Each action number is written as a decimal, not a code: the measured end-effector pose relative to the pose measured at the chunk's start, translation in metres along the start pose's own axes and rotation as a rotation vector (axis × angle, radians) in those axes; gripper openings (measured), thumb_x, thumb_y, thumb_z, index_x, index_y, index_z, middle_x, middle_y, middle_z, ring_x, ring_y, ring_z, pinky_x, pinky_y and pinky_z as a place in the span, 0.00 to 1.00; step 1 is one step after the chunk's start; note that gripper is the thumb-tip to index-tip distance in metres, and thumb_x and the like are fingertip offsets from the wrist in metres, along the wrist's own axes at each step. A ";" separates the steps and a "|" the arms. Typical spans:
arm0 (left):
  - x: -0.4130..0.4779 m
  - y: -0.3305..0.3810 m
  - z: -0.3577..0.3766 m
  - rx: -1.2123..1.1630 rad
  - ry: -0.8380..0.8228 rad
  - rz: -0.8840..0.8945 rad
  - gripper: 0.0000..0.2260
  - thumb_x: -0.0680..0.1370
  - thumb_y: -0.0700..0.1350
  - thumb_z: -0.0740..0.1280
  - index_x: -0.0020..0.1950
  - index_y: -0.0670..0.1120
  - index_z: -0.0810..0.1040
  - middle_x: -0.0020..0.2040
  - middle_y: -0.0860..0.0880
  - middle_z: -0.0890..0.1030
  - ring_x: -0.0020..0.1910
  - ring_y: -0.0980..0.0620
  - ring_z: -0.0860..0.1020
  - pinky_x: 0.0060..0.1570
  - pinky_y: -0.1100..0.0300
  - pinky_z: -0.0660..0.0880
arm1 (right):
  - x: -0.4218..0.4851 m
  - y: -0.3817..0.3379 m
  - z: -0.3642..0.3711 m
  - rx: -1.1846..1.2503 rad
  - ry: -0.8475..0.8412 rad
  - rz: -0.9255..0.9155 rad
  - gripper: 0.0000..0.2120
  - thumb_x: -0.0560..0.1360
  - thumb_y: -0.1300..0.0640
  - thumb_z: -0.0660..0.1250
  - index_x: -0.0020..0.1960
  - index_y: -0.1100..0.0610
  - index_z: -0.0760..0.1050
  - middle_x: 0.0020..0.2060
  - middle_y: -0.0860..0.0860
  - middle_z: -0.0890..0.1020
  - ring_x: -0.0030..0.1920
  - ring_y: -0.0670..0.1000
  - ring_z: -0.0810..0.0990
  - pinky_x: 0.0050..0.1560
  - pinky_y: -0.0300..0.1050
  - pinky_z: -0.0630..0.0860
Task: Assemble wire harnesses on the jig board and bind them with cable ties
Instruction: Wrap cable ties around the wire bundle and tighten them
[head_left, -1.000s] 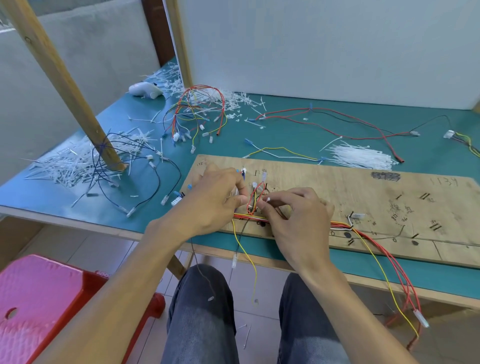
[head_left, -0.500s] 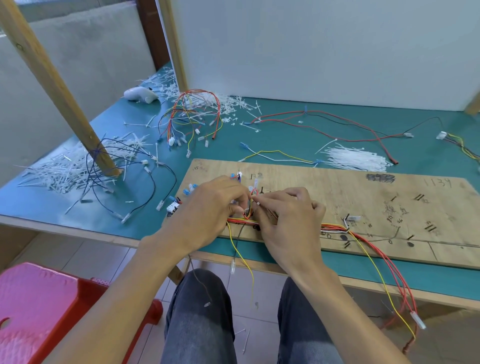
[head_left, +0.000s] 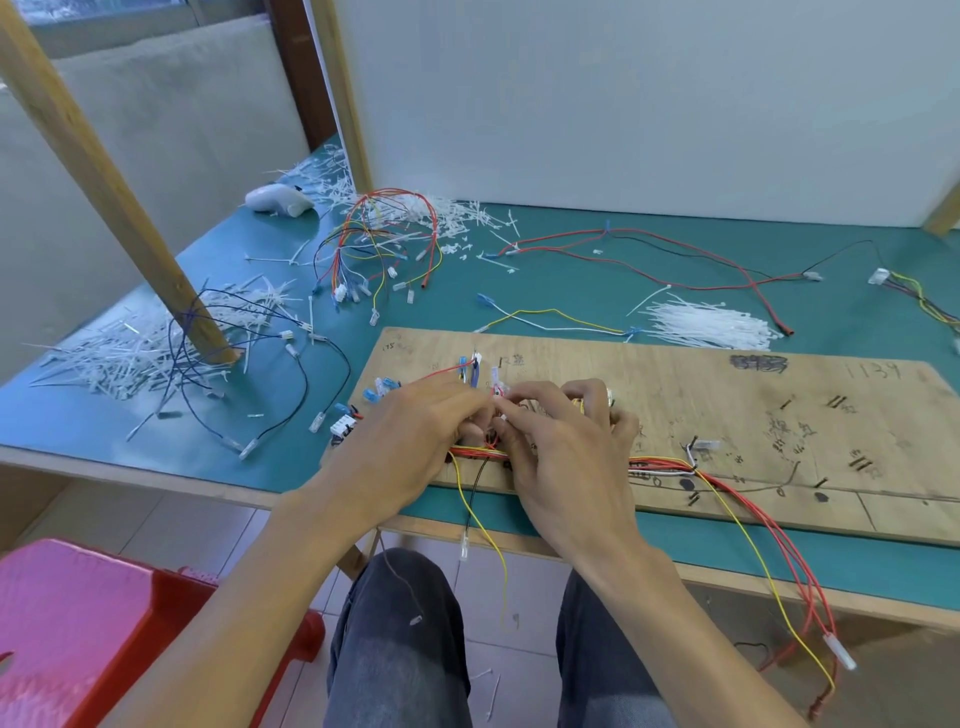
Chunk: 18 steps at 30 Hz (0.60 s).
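Note:
A plywood jig board (head_left: 675, 405) lies on the green table, marked with black lines and numbers. A harness of red, yellow, white and black wires (head_left: 660, 465) runs along the board's near edge and hangs off the table at the right. My left hand (head_left: 415, 441) and my right hand (head_left: 561, 447) meet over the harness at the board's left part. Both pinch the wires at one spot where a small white piece, perhaps a cable tie, shows between the fingertips. Blue and white connectors (head_left: 379, 389) sit at the board's left end.
A pile of white cable ties (head_left: 706, 325) lies behind the board. Loose harnesses (head_left: 384, 244) and long red wires (head_left: 675, 260) lie further back. Cut tie ends (head_left: 119, 353) surround a slanted wooden post (head_left: 119, 182). A red stool (head_left: 104, 623) stands at lower left.
The hands have closed together over the wire bundle. The red wire loop seen between them a second ago is now hidden under the fingers. The view has shifted slightly.

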<state>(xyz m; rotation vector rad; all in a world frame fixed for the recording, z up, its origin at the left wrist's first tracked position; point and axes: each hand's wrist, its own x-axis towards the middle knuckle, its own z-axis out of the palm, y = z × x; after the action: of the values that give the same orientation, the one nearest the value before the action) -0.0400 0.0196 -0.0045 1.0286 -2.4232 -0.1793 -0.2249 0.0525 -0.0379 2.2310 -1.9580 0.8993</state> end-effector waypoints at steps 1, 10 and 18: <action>0.001 0.000 0.001 -0.013 -0.003 -0.011 0.09 0.76 0.28 0.68 0.46 0.42 0.78 0.43 0.48 0.80 0.44 0.48 0.78 0.44 0.47 0.80 | 0.000 0.000 0.000 -0.003 0.002 0.006 0.10 0.83 0.45 0.64 0.60 0.39 0.83 0.63 0.36 0.79 0.62 0.53 0.69 0.54 0.54 0.62; 0.009 -0.001 0.002 -0.266 0.035 -0.231 0.09 0.80 0.33 0.69 0.46 0.47 0.81 0.37 0.55 0.82 0.40 0.54 0.81 0.43 0.65 0.76 | 0.002 0.001 0.001 0.007 -0.027 0.023 0.12 0.83 0.42 0.63 0.59 0.40 0.85 0.62 0.36 0.79 0.61 0.51 0.70 0.55 0.55 0.63; 0.022 0.003 0.006 -0.365 0.039 -0.300 0.08 0.80 0.41 0.74 0.49 0.54 0.79 0.39 0.57 0.85 0.39 0.55 0.82 0.43 0.66 0.75 | 0.004 0.007 0.000 0.273 -0.012 0.104 0.10 0.80 0.38 0.69 0.49 0.40 0.87 0.51 0.34 0.84 0.56 0.45 0.73 0.54 0.51 0.59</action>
<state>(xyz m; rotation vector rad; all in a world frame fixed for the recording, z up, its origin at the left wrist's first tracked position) -0.0575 0.0061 0.0002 1.1987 -2.0837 -0.6697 -0.2307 0.0472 -0.0383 2.2897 -2.0863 1.2371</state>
